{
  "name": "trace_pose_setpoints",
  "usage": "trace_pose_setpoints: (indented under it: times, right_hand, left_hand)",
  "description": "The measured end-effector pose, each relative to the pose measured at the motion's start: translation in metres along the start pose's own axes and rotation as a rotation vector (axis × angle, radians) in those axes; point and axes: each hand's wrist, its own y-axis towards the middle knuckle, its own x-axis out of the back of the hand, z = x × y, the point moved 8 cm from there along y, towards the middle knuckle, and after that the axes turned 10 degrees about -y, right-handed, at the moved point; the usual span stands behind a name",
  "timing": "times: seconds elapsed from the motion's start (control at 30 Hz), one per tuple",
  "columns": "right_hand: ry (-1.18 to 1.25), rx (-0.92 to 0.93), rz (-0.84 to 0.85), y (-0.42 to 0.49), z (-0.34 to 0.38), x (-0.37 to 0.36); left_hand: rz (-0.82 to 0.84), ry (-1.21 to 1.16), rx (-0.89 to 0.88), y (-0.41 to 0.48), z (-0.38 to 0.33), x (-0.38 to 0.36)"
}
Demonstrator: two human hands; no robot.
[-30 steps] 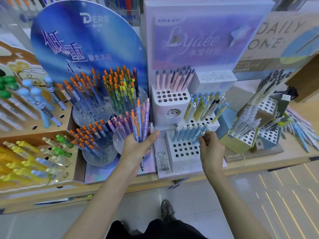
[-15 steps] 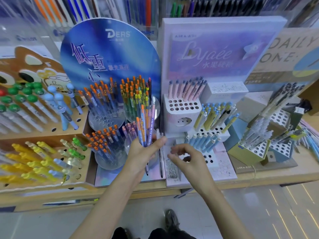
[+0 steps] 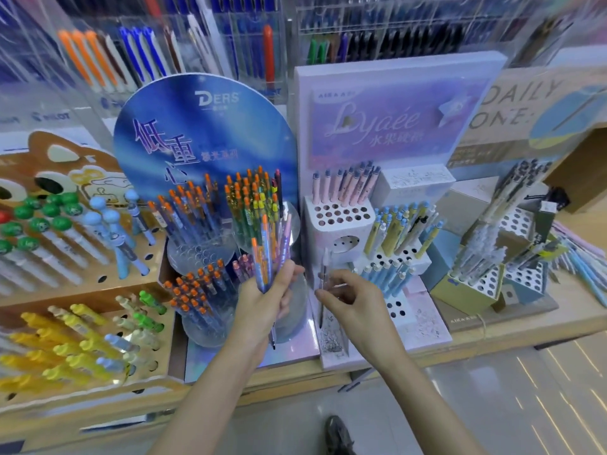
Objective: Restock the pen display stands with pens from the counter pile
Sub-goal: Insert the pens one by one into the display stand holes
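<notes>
My left hand (image 3: 266, 300) grips a bundle of pens (image 3: 267, 254) with orange, blue and pink barrels, held upright in front of the blue DERS display stand (image 3: 203, 133). Clear round cups (image 3: 197, 251) on that stand hold orange-capped pens. Just to the right, my right hand (image 3: 351, 300) has its thumb and forefinger pinched round a pale slim pen (image 3: 324, 267) that stands in the gap beside the white Lyaee stand (image 3: 338, 224). That stand carries pink pens (image 3: 345, 188) on top and blue and yellow pens (image 3: 397, 231) on lower tiers.
A loose pile of pens (image 3: 581, 257) lies on the counter at the far right. Small perforated pen boxes (image 3: 473, 287) stand beside it. Wooden racks (image 3: 82, 290) with green, blue and yellow novelty pens fill the left. Acrylic pen shelves (image 3: 164, 54) rise behind. The counter edge (image 3: 460, 353) runs below.
My right hand has moved left from the blue pens on the white stand's lower tier to the pale pen in the gap. My left hand keeps holding the bundle.
</notes>
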Motion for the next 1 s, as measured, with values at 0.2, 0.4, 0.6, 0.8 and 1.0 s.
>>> trace_pose_setpoints:
  times: [0.2, 0.4, 0.6, 0.8, 1.0]
  right_hand:
    - [-0.006, -0.018, -0.187, -0.012, -0.018, 0.061]
    - [-0.043, 0.036, -0.287, -0.015, -0.036, 0.136]
    - [-0.152, 0.043, -0.407, -0.011, -0.075, 0.227]
    - [-0.213, -0.012, -0.461, 0.017, -0.127, 0.302]
    - [-0.335, -0.014, -0.373, 0.056, -0.153, 0.307]
  left_hand:
    - [0.183, 0.094, 0.047, -0.001, 0.016, -0.051]
    - [0.222, 0.136, 0.032, 0.005, 0.038, -0.117]
    - [0.208, 0.242, 0.062, 0.008, 0.075, -0.178]
    - [0.178, 0.222, 0.063, 0.01, 0.105, -0.222]
    - [0.177, 0.252, 0.058, 0.012, 0.115, -0.239]
